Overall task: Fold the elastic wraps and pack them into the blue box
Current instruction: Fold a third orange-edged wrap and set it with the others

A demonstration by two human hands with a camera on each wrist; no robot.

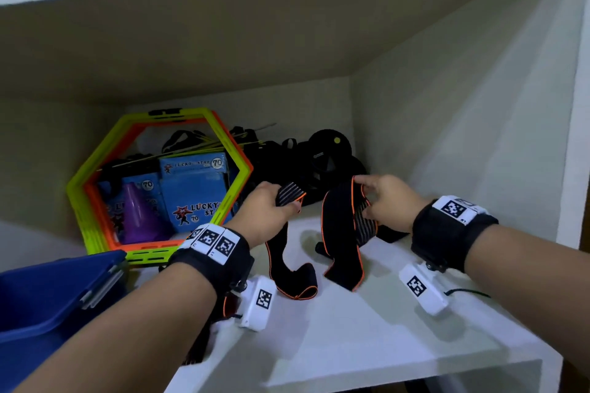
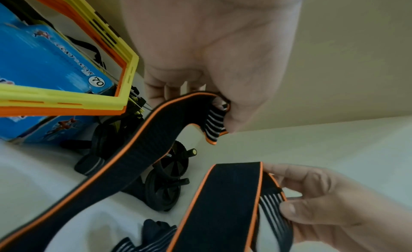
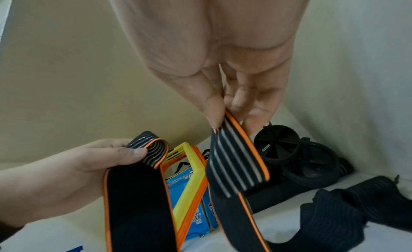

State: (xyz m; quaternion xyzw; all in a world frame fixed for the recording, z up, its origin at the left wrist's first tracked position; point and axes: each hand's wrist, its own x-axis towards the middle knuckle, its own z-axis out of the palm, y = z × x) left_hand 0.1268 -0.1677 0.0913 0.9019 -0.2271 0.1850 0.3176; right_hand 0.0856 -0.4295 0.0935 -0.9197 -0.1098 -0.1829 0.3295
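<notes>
Scene: a white shelf [image 1: 367, 329] inside a cupboard fills the head view, with two forearms reaching in from the bottom of the frame.
Left hand: the left hand [image 1: 265, 210], at centre frame, has thumb and fingers clamped together on the striped end of a black, orange-edged elastic wrap [image 1: 293, 281].
Right hand: the right hand [image 1: 389, 201], right of centre, pinches the other part of the wrap at its top edge, thumb and fingertips pressed together on the fabric.
Wrap position: it hangs from both hands and its loose middle rests crumpled on the shelf at centre frame.
Blue box: the blue box [image 1: 48, 297] sits open at the lower left of the frame, well apart from the wrap.
Second wrap: a dark wrap [image 3: 356, 203] lies bunched at the right of the right wrist view.
Clutter: a yellow and orange hexagon frame [image 1: 95, 169] and a black wheel roller [image 1: 329, 150] stand behind the hands.
Risk, twist: the sagging middle looks likely to fold crooked, because the band curls between the hands.
Risk, slip: stretchy fabric may spring from a fingertip pinch.
Risk, snag: the trailing loop could catch the roller behind.
</notes>
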